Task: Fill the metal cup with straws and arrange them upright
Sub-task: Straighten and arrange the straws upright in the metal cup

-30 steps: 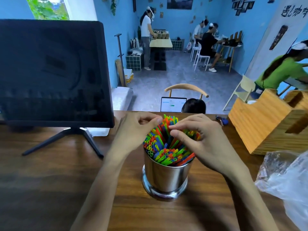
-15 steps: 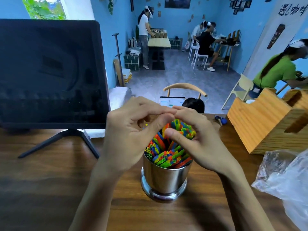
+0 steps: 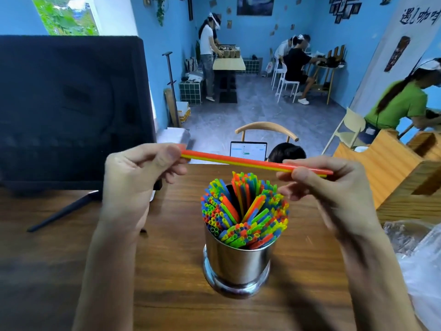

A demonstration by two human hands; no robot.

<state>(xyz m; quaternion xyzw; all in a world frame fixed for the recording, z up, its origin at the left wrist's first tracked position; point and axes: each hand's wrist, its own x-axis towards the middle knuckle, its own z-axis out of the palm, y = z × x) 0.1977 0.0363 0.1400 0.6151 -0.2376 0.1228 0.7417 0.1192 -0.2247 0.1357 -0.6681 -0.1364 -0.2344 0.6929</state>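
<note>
The metal cup (image 3: 237, 263) stands upright on the wooden tabletop (image 3: 59, 266), near the middle of the view and between the two forearms. It is packed with straws (image 3: 245, 211) in orange, green, blue and yellow; their open ends fan outward above the rim, and a narrow dark gap shows at the centre of the bundle. Above the cup, two straws, one orange and one yellow (image 3: 238, 161), are held side by side, lying almost level across the view and sloping slightly down toward the right. The left hand (image 3: 133, 185) pinches the left end of this pair between thumb and curled fingers (image 3: 170, 151). The right hand (image 3: 334, 194) pinches the pair near its right end, thumb and forefinger clamped on it, with a short length projecting past the fingers. Neither hand touches the cup or the bundle in it. A dark monitor (image 3: 71, 103) on a splayed stand occupies the far left of the tabletop. A wooden box (image 3: 386, 170) sits at the far right, and crumpled clear plastic bag (image 3: 420, 266) lies in front of it at the right edge. Beyond the tabletop, a wooden chair back (image 3: 265, 129) and a small lit screen (image 3: 248, 151) are visible.
</note>
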